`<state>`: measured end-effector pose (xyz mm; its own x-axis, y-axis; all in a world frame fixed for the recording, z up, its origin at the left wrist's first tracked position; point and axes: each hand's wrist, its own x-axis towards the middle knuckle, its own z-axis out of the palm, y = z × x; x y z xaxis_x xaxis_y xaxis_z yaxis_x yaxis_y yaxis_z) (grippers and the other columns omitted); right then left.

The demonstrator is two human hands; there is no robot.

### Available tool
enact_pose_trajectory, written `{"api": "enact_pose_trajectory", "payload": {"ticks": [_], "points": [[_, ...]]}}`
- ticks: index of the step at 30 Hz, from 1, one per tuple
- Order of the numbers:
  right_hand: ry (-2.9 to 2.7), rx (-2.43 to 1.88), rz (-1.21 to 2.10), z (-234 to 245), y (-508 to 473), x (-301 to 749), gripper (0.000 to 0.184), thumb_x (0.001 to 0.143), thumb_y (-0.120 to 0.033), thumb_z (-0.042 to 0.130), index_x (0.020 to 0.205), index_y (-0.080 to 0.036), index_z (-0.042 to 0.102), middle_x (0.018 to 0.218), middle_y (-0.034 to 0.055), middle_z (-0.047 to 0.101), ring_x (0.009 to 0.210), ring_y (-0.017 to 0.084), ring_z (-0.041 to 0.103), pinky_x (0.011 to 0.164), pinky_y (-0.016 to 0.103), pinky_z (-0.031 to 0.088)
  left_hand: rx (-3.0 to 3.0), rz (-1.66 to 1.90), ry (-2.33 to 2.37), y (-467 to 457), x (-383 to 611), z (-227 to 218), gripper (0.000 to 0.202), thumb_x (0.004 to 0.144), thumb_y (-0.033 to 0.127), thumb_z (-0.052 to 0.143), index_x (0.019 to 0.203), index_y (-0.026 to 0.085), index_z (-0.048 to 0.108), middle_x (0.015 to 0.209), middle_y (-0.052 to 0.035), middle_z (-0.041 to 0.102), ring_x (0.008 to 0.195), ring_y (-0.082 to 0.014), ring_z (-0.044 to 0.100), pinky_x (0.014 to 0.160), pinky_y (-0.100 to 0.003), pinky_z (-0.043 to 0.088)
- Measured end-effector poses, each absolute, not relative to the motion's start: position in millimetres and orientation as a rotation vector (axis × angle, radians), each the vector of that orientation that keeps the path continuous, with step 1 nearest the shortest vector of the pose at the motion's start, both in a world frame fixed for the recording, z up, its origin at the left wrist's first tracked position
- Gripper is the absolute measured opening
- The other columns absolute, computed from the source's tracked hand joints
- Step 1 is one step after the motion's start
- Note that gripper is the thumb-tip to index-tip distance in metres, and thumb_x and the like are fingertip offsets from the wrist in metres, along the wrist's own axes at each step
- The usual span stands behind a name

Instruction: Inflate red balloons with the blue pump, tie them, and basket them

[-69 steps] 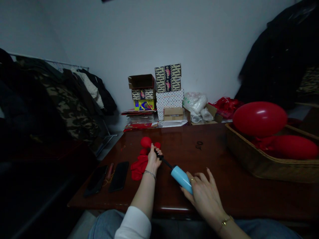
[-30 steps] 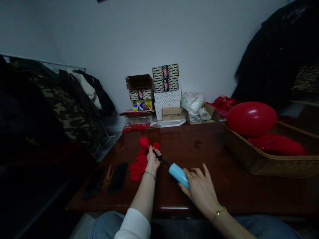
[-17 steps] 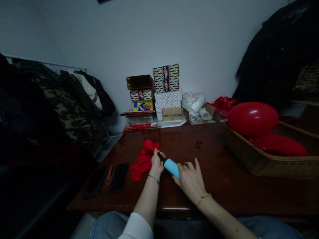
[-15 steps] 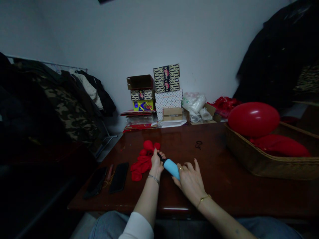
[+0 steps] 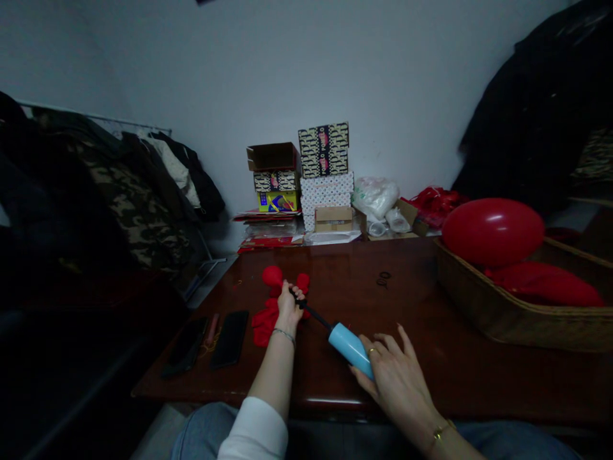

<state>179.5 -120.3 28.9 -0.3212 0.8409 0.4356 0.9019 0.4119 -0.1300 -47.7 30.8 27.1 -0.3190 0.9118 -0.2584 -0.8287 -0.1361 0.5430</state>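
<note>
A light-blue balloon pump (image 5: 350,348) with a black rod drawn out of it stretches between my hands above the table. My left hand (image 5: 290,306) is closed round its black end, by the neck of a small, partly filled red balloon (image 5: 272,276). My right hand (image 5: 397,370) grips the blue barrel, with some fingers lifted off it. Under and beside my left hand lies a pile of limp red balloons (image 5: 265,324), partly hidden by that hand and wrist.
To the right stands a wicker basket (image 5: 502,319) holding large inflated red balloons (image 5: 493,231). Two dark phones (image 5: 230,338) lie at the left. A small black looped item (image 5: 384,278) rests mid-table. Stacked boxes (image 5: 326,191) and a plastic bag (image 5: 376,197) stand by the wall.
My right hand has pulled the blue barrel down and right, exposing the black rod. My left hand has shifted slightly left, with the small balloon.
</note>
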Motion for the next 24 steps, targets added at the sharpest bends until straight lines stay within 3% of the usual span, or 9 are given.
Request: {"api": "enact_pose_trajectory", "payload": {"ticks": [13, 17, 20, 24], "points": [[-2.22, -1.518, -0.126, 47.4, -98.3, 153.0, 0.04, 0.083, -0.043, 0.051, 0.109, -0.014, 0.061, 0.085, 0.0078, 0.068, 0.093, 0.024, 0.054, 0.106, 0.048, 0.016, 0.29, 1.654, 0.657, 9.3, -8.0, 24.4, 0.024, 0.083, 0.033, 0.059, 0.069, 0.017, 0.047, 0.058, 0.0018, 0.047, 0.047, -0.0092, 0.049, 0.044, -0.019, 0.041], [-2.204, -1.508, -0.134, 46.7, -93.4, 147.5, 0.042, 0.083, -0.044, 0.051, 0.11, -0.014, 0.06, 0.086, 0.0079, 0.068, 0.094, 0.024, 0.053, 0.106, 0.048, 0.015, 0.258, 1.606, 0.558, 5.5, -12.1, 24.7, 0.014, 0.083, 0.027, 0.059, 0.076, 0.015, 0.054, 0.071, -0.0039, 0.058, 0.063, -0.0144, 0.059, 0.061, -0.029, 0.052], [-2.188, -1.5, -0.119, 43.7, -94.0, 147.3, 0.041, 0.083, -0.045, 0.051, 0.109, -0.014, 0.06, 0.086, 0.0076, 0.068, 0.094, 0.024, 0.053, 0.106, 0.049, 0.016, 0.245, 1.589, 0.504, 4.8, -18.8, 24.2, 0.007, 0.083, 0.02, 0.058, 0.077, 0.015, 0.057, 0.075, -0.005, 0.059, 0.071, -0.0149, 0.061, 0.071, -0.033, 0.053], [-2.177, -1.511, -0.087, 40.7, -95.5, 147.4, 0.04, 0.083, -0.044, 0.051, 0.108, -0.015, 0.06, 0.085, 0.0074, 0.068, 0.094, 0.024, 0.054, 0.106, 0.049, 0.016, 0.224, 1.603, 0.473, 5.3, -17.8, 21.0, 0.019, 0.086, 0.026, 0.055, 0.071, 0.015, 0.052, 0.06, 0.0006, 0.049, 0.054, -0.0099, 0.052, 0.059, -0.026, 0.051]]}}
